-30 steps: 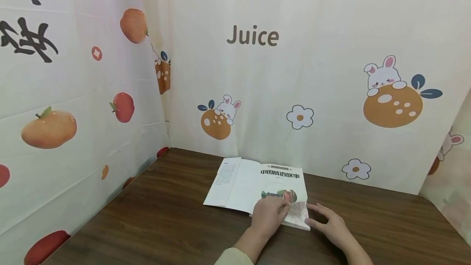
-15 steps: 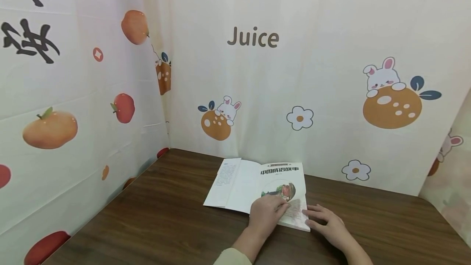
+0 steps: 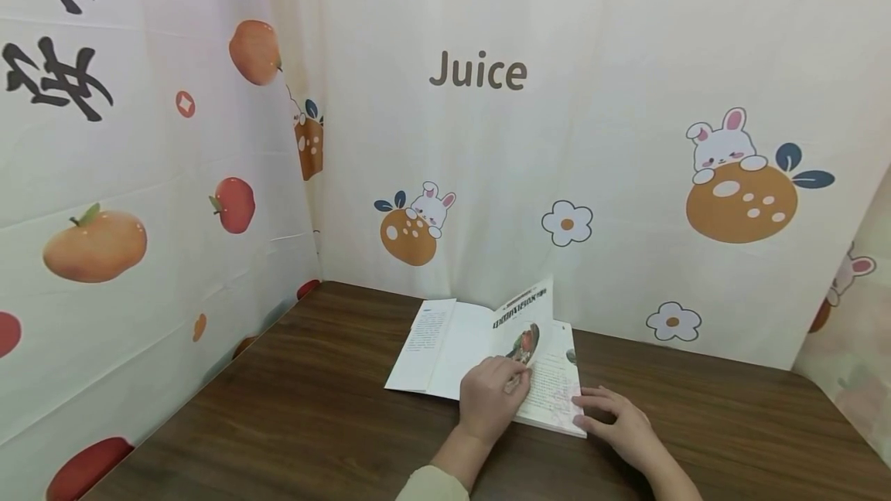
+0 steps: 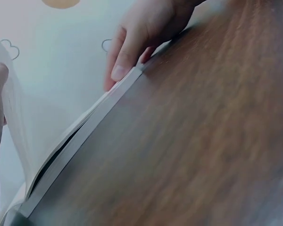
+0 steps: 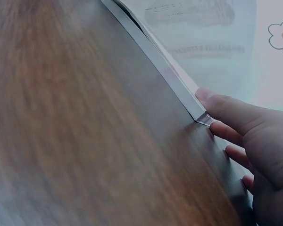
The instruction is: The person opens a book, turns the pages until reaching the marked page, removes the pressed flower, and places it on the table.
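On the dark brown wooden tabletop lies a white paperback book, its illustrated title page pinched and lifted by the left hand, while the right hand, fingers relaxed, touches its near right corner.

"Juice" stands printed on the backdrop cloth.

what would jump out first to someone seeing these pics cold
Most striking is the open book at the back of the dark wooden table, its title page standing up mid-turn as the left hand lifts it. The right hand touches the book's near right corner. Behind hangs a cream curtain printed with "Juice", rabbits and oranges.
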Available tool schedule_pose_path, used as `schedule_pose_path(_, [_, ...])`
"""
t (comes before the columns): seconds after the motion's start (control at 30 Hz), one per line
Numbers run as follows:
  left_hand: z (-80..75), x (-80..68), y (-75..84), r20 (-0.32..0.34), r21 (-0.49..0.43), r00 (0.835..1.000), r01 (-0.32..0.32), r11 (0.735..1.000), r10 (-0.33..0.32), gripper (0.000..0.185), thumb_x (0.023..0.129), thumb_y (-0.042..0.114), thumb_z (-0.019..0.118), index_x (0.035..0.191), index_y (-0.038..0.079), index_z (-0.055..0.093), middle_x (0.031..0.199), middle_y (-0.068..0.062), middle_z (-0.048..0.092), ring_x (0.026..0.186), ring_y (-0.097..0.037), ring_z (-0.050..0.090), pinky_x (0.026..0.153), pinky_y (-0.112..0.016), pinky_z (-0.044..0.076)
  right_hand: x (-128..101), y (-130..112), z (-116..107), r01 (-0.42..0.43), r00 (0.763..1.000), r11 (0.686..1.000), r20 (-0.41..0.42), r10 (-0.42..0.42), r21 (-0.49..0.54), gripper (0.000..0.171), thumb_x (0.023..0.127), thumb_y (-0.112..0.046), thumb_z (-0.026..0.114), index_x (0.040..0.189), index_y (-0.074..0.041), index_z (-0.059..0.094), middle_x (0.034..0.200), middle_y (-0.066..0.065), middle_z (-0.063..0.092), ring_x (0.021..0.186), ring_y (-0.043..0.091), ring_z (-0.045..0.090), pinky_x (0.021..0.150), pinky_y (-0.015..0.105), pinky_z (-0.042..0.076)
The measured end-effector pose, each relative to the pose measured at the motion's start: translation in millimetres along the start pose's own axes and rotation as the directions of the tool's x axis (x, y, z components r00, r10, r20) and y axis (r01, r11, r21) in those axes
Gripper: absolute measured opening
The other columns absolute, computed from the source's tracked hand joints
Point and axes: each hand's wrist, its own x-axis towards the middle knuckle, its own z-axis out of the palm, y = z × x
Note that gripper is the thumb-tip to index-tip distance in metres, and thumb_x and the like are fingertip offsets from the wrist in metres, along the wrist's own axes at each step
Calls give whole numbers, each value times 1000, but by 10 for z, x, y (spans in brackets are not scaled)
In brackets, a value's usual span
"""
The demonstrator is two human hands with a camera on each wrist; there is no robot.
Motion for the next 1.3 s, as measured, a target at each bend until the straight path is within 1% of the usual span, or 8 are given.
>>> schedule_pose_path(0.47, [-134,43,-339,-164,-48,986,1,999,-9,6,74,11,64,70,14,61,64,6,57,56,-4,53,52,-14,44,-2,-11,3,-22,1000,1000,4,22,1,41,75,-41,72,108,-16,69,129,13,54,129,42,31,95,67,20])
schedule_pose_path(0.77, [-311,94,-629,-283,-52,952,103,993,-114,12,72,8,63,62,12,56,60,3,55,53,-10,51,48,-19,41,5,-5,0,-14,1000,1000,12,14,-7,41,75,-41,72,108,-16,69,128,13,54,128,42,32,94,67,20])
schedule_pose_path(0.93, [-494,101,-854,-312,-33,920,237,971,-236,13,71,7,64,60,10,58,59,3,55,51,-12,52,44,-21,39,9,-14,-8,-3,1000,1000,11,3,-2,41,76,-41,72,108,-16,69,128,13,54,127,43,33,94,67,20])
schedule_pose_path(1.0, [-585,91,-936,-281,-19,915,297,955,-290,15,72,8,66,59,11,59,58,4,55,51,-11,50,44,-21,38,7,-17,-12,1,1000,1000,13,-1,-1,41,76,-41,72,108,-16,69,128,13,54,128,43,33,94,67,20])
schedule_pose_path(1.07, [-678,74,-1013,-224,-3,921,328,945,-320,16,72,8,68,59,10,60,58,3,55,51,-11,49,44,-21,39,3,-17,-15,2,1000,1000,15,-2,0,41,76,-41,72,108,-16,69,129,13,54,128,43,32,94,67,19])
schedule_pose_path(1.2, [-859,16,-1160,-43,20,930,365,931,-364,17,73,11,69,60,13,60,59,5,52,55,-8,47,47,-22,41,-3,-13,-15,5,1000,1000,19,-6,10,40,77,-41,71,108,-15,69,129,13,53,128,43,31,94,67,18])
schedule_pose_path(1.23, [-906,8,-1190,18,24,921,388,921,-389,17,74,12,69,60,15,60,60,6,51,57,-8,46,48,-23,41,-3,-10,-12,5,1000,1000,20,-5,13,40,77,-41,71,108,-15,69,129,13,53,129,43,31,94,67,18])
schedule_pose_path(1.3, [-995,-9,-1244,148,30,874,463,886,-462,17,75,16,69,61,17,59,62,8,49,61,-9,45,53,-25,41,-1,-6,-8,2,1000,1000,22,-2,15,40,77,-41,71,109,-16,69,130,13,53,129,43,31,94,67,17])
